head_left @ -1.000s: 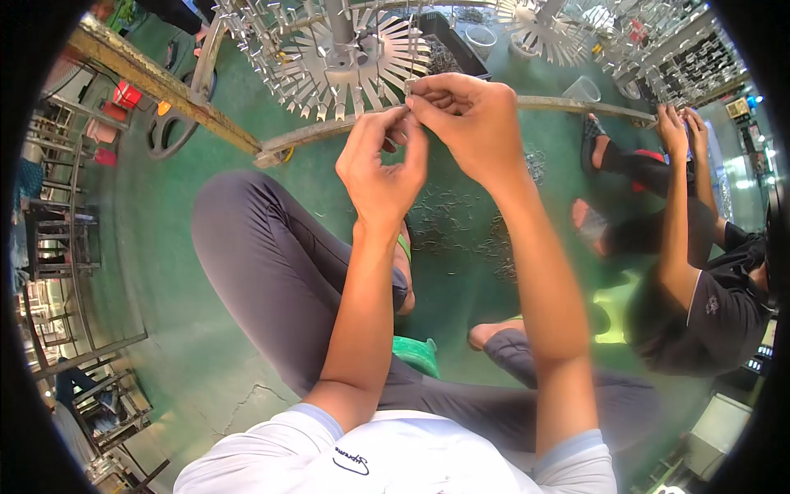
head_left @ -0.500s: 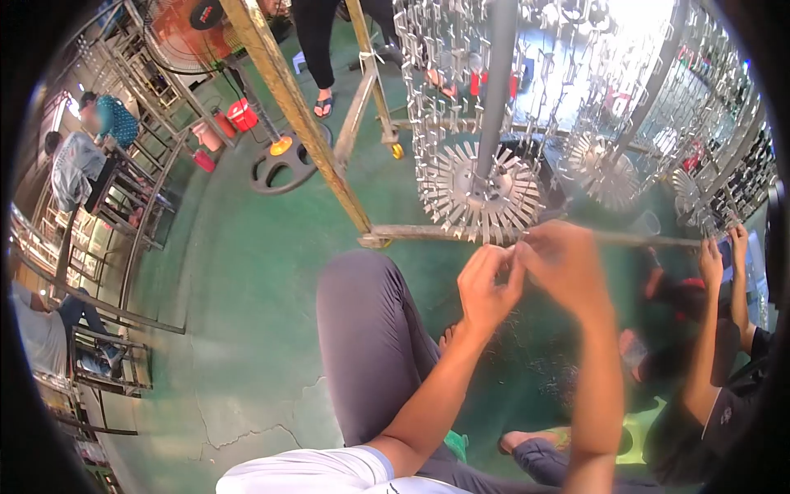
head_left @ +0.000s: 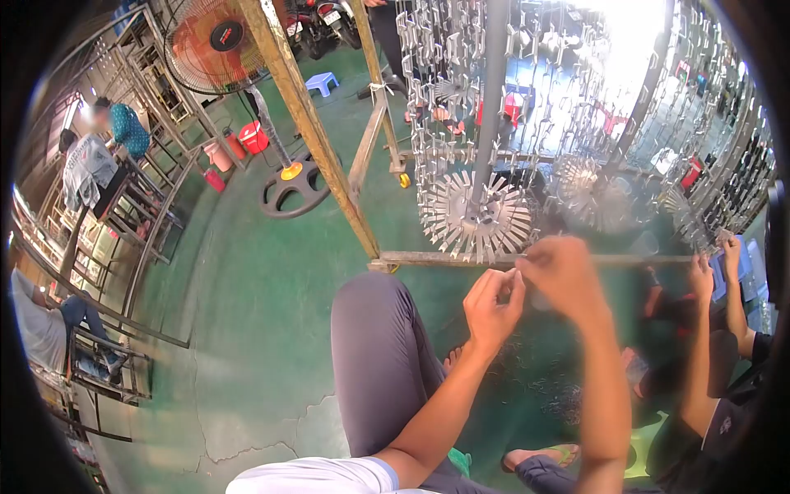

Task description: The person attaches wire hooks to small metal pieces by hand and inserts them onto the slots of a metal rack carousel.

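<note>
My left hand [head_left: 491, 306] is closed in a pinch below the slotted metal disc [head_left: 476, 216]; whatever is between its fingertips is too small to make out. Close beside it on the right, my right hand [head_left: 561, 272] is also pinched and blurred by motion, its fingertips near those of my left hand. Chains of small metal pieces [head_left: 440, 99] hang around a grey upright pole [head_left: 492, 107] above the disc. A horizontal frame bar [head_left: 609, 259] passes just behind my hands.
A yellowed post [head_left: 309, 115] slants down left of the chains, near a standing fan [head_left: 218, 41]. A co-worker's hands [head_left: 714, 263] are at the right by more hanging chains. Small metal pieces [head_left: 559, 399] lie on the floor. Seated people are at the far left.
The view has tilted up and turned left, bringing the fan and seated people in. My hands stay close together, still pinched, and now appear lower and further right in the picture.
</note>
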### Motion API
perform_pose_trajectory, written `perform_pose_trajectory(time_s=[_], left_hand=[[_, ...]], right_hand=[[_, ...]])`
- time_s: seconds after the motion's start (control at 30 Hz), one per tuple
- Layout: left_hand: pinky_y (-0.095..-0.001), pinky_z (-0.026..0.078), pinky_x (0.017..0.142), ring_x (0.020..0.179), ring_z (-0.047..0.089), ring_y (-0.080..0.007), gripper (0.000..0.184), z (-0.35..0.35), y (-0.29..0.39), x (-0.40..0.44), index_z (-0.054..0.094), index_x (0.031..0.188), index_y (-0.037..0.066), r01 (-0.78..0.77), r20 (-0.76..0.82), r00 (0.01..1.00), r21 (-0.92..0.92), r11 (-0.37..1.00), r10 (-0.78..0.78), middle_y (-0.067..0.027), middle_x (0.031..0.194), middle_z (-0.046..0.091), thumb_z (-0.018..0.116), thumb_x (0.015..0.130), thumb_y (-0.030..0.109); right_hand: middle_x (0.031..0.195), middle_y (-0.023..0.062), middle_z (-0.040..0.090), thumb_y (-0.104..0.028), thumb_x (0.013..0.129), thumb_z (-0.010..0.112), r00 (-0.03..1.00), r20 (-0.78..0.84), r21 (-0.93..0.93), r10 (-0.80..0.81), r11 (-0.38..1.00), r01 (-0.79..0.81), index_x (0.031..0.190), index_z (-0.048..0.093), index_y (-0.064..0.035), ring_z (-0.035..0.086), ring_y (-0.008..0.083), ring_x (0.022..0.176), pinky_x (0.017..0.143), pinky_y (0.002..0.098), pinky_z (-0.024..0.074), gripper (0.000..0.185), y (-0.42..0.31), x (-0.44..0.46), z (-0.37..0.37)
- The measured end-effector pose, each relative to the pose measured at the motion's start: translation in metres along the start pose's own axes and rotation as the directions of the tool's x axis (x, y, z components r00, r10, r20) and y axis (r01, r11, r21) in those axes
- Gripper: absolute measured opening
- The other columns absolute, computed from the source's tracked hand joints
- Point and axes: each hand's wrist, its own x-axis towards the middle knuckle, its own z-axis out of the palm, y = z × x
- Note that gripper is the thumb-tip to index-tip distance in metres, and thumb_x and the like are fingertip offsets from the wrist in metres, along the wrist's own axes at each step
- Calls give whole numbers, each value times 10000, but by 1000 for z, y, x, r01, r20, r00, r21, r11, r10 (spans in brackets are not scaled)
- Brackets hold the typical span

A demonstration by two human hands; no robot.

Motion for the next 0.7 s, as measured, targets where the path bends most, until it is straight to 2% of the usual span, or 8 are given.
perform_pose_trajectory(time_s=[0.17,0.33,0.37,0.43,0.53,0.63,0.7], left_hand=[[-291,417,499,565,546,-138,76,-1,5,0,701,872,36,49,-1,999,-20,999,-49,-41,684,593,775,857,28],[-257,407,500,580,536,-81,80,-1,15,-2,711,897,17,172,-10,985,-106,979,-174,-22,681,612,770,900,72],[-251,413,509,581,545,-85,89,2,13,-6,705,883,10,266,-5,963,-156,951,-270,-25,688,625,758,913,75],[-241,425,528,583,562,-94,126,6,8,-13,694,853,-3,447,18,889,-248,859,-458,-29,702,652,735,938,81],[-257,428,532,573,581,-111,263,4,7,-13,679,811,24,671,157,694,-497,551,-703,-27,655,624,675,999,208],[-287,438,536,583,611,-132,376,4,-8,-11,664,775,53,668,188,626,-631,396,-757,-45,631,615,609,1027,326],[-306,491,577,626,644,-158,387,1,-30,-13,666,826,52,665,237,620,-665,340,-748,-57,678,641,579,1032,368]], right_hand=[[792,203,748,-117,822,782,1000,15,-3,-1,1000,1,902,759,87,738,239,701,670,348,563,220,-1,1,-2],[787,207,746,-121,814,791,998,33,41,57,997,-58,901,760,86,740,236,708,685,349,570,227,-4,-1,-6],[785,206,745,-120,814,791,999,20,19,34,999,-34,899,759,87,740,238,708,685,349,570,225,-3,-1,-7],[782,206,744,-118,815,789,1000,1,-22,-11,1000,11,893,758,88,740,241,707,687,350,572,222,0,-1,-5],[784,201,745,-122,808,796,999,1,-5,54,999,-54,885,758,82,738,252,701,683,355,569,221,5,0,-3],[787,197,745,-142,816,796,999,-15,-71,-37,997,36,887,761,70,731,256,692,681,364,564,226,11,0,-4],[784,192,744,-165,830,791,999,38,-94,-13,995,17,905,767,58,724,251,691,687,368,560,236,14,4,-5]])
